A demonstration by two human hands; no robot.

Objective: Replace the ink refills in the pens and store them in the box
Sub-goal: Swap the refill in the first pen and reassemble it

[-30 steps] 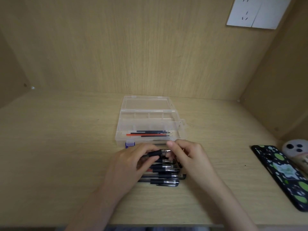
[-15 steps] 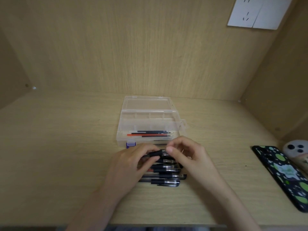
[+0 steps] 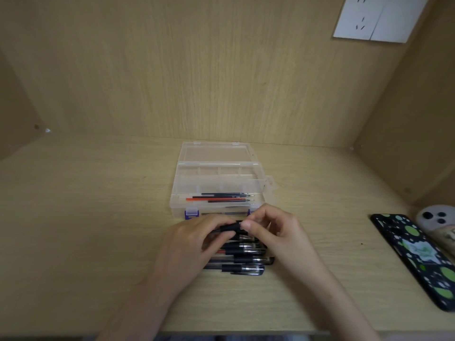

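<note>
Left hand [image 3: 194, 239]: fingers curled round the black pen [image 3: 230, 227], centre frame.
Right hand [image 3: 278, 232]: pinches that pen's other end, probably its tip.
Pens [image 3: 246, 260]: piled below the hands.
Box [image 3: 197, 185]: open, just above; refills [image 3: 221, 198] inside.

left hand [image 3: 192, 239] gripping a pen [image 3: 227, 227], right hand [image 3: 280, 232] pinching its end, both forearms angled inward

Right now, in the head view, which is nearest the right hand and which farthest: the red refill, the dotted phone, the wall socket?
1. The red refill, in the clear box just beyond the right hand.
2. The dotted phone, off to the right.
3. The wall socket, high at far right.
</note>
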